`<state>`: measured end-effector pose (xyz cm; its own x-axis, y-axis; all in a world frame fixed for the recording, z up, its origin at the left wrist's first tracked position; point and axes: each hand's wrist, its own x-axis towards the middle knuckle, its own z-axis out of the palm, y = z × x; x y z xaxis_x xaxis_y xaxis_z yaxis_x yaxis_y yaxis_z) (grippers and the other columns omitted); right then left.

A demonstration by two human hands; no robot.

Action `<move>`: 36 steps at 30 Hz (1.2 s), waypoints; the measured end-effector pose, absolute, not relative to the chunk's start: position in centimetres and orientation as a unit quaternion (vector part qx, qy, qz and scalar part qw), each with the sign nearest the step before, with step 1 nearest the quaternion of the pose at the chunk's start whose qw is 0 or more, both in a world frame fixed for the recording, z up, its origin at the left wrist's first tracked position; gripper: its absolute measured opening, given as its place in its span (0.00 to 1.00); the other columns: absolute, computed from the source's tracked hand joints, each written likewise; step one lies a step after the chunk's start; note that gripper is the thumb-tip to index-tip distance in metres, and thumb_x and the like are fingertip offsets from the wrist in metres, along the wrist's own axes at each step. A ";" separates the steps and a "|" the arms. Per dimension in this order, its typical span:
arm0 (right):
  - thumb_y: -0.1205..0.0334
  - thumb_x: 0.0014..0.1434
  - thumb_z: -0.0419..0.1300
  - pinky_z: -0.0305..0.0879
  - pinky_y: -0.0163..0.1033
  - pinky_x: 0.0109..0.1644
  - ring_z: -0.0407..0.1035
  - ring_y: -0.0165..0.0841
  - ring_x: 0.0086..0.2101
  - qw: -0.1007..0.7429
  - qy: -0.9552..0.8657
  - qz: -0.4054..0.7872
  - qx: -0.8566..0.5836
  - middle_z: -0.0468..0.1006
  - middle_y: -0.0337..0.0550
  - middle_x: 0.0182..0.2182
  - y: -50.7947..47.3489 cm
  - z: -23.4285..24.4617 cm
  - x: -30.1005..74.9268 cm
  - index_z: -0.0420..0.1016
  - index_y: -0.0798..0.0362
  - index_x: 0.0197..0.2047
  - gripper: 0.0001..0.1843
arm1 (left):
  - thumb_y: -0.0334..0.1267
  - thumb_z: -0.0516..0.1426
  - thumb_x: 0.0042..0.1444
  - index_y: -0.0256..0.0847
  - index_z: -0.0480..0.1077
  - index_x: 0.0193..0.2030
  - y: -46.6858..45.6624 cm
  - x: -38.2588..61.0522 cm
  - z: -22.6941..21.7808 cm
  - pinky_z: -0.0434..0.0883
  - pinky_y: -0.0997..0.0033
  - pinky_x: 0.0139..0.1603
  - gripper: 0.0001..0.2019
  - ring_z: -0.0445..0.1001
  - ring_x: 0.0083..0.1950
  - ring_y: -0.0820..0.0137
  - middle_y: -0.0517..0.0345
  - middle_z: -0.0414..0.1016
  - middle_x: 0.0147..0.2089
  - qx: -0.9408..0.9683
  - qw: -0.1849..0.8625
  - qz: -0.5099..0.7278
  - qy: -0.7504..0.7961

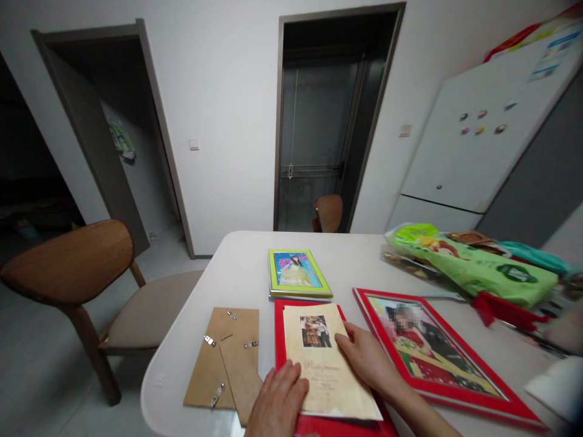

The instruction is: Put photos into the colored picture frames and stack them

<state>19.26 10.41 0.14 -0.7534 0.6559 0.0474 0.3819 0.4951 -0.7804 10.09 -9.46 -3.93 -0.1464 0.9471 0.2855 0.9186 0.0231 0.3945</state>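
A cream paper insert (pixel 319 358) with a small photo printed near its top lies on a red picture frame (pixel 280 328) at the table's near edge. My left hand (pixel 277 403) rests flat on the insert's lower left corner, fingers stretched out. My right hand (pixel 364 358) lies on the insert's right edge with the fingers extended and pressing down. A brown cardboard frame backing (pixel 225 358) with metal clips sits just left of the red frame.
A green-framed photo (pixel 296 273) lies further back on the white table (pixel 355 255). A larger red-framed picture (pixel 432 358) is to the right, with snack bags (pixel 473 264) behind it. A wooden chair (pixel 91 285) stands left; a fridge (pixel 478 139) is at right.
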 end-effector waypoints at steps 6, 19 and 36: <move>0.55 0.51 0.47 0.60 0.41 0.32 0.69 0.42 0.32 0.113 -0.926 0.096 -0.346 0.73 0.53 0.34 10.2 -0.1 19.6 0.68 0.56 0.39 0.18 | 0.50 0.52 0.50 0.41 0.54 0.56 -9.2 10.1 -4.2 0.60 0.52 0.53 0.28 0.56 0.58 0.56 0.45 0.58 0.57 0.687 -0.005 0.197 0.700; 0.53 0.38 0.60 0.56 0.49 0.45 0.59 0.44 0.41 0.089 -0.962 0.242 -0.088 0.66 0.50 0.40 -4.4 1.0 14.1 0.65 0.51 0.46 0.29 | 0.48 0.58 0.43 0.42 0.48 0.59 -21.8 3.8 -5.0 0.68 0.56 0.46 0.37 0.62 0.54 0.54 0.42 0.61 0.55 0.570 -0.184 0.114 0.793; 0.66 0.41 0.52 0.55 0.41 0.51 0.60 0.37 0.46 0.117 -0.915 0.344 -0.174 0.65 0.48 0.43 3.7 3.9 22.8 0.69 0.54 0.42 0.22 | 0.49 0.56 0.47 0.35 0.53 0.56 -12.3 8.7 0.1 0.55 0.52 0.56 0.32 0.47 0.61 0.54 0.38 0.52 0.60 0.657 -0.048 0.273 0.701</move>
